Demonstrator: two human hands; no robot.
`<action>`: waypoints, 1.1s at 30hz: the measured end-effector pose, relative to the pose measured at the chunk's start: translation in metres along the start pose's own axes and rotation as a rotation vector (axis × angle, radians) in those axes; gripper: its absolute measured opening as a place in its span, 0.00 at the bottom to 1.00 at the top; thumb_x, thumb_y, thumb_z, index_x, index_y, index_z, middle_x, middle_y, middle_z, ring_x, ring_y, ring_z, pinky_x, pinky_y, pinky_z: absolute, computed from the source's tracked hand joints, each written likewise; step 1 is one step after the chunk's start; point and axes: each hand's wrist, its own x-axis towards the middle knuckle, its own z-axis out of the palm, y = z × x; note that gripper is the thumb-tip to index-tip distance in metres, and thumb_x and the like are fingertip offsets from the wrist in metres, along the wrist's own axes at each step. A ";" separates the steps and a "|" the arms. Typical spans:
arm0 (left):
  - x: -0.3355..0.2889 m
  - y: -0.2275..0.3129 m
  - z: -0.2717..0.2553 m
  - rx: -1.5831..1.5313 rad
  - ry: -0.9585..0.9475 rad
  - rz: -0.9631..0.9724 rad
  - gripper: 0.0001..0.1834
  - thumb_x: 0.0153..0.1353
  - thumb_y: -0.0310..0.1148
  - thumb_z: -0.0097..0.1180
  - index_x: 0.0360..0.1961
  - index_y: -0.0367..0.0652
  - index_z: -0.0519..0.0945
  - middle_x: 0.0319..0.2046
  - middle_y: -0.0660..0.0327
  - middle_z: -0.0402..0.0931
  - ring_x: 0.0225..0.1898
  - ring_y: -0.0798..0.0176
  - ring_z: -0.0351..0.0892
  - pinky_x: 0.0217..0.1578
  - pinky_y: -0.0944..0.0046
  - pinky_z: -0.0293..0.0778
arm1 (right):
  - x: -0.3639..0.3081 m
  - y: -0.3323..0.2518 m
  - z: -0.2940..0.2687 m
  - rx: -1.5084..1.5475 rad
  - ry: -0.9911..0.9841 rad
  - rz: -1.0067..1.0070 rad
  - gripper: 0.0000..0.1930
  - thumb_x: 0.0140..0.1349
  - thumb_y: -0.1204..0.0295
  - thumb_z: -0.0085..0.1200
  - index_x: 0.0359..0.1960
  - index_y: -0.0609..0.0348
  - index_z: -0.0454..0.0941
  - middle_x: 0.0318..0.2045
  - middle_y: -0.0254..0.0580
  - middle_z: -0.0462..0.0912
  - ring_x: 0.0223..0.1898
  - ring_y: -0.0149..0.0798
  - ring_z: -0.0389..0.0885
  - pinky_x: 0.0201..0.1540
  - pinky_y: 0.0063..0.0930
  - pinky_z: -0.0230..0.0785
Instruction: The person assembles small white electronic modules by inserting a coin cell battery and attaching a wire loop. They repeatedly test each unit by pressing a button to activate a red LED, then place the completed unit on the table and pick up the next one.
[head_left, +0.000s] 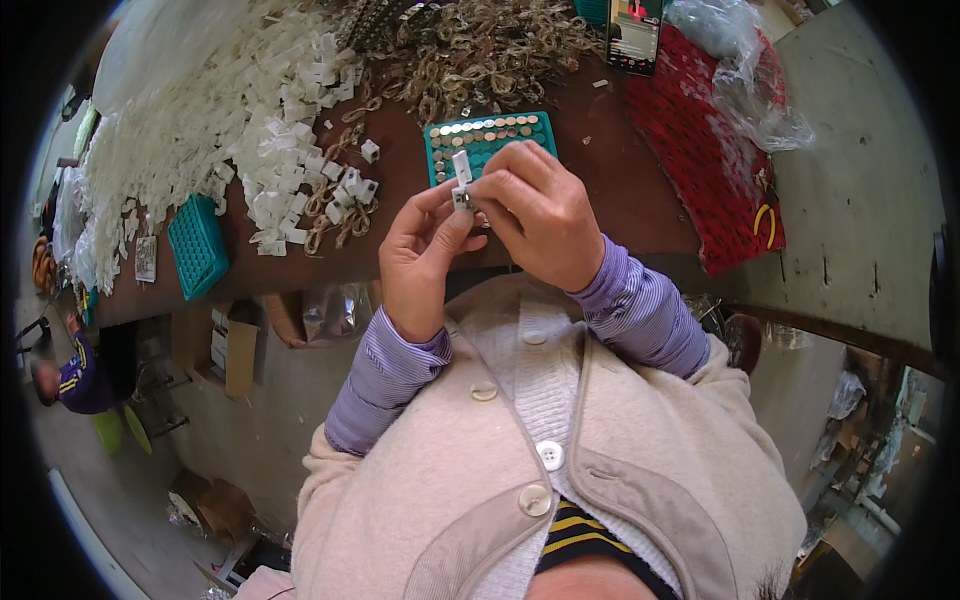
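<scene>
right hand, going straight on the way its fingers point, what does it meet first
Most likely the small white plastic piece held by the left hand; the right hand points left, close to or touching it, though depth is unclear.

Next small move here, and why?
Probably steady the white case with the left hand and use the right hand to settle its contents before closing: the flap stands open, and the right fingers sit right beside it. Contents too small to tell.
</scene>
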 end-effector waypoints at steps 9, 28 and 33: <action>-0.003 -0.002 -0.007 -0.017 -0.083 -0.046 0.19 0.73 0.24 0.65 0.62 0.37 0.80 0.48 0.61 0.88 0.48 0.70 0.87 0.40 0.69 0.88 | -0.001 -0.012 0.000 0.047 0.005 0.053 0.09 0.57 0.82 0.64 0.40 0.64 0.83 0.33 0.44 0.82 0.35 0.47 0.83 0.35 0.38 0.78; 0.003 0.006 -0.024 -0.064 0.087 -0.078 0.15 0.76 0.30 0.63 0.59 0.36 0.79 0.39 0.64 0.84 0.38 0.75 0.81 0.29 0.74 0.78 | 0.017 0.020 0.034 -0.103 -0.192 0.108 0.08 0.58 0.79 0.67 0.38 0.61 0.83 0.37 0.46 0.83 0.41 0.54 0.83 0.45 0.45 0.78; 0.002 0.009 -0.011 0.038 0.011 -0.097 0.17 0.75 0.29 0.65 0.61 0.36 0.80 0.41 0.64 0.86 0.37 0.76 0.81 0.28 0.75 0.77 | 0.011 0.018 0.012 0.093 -0.003 0.056 0.11 0.59 0.83 0.67 0.43 0.62 0.82 0.38 0.48 0.84 0.39 0.53 0.84 0.43 0.42 0.79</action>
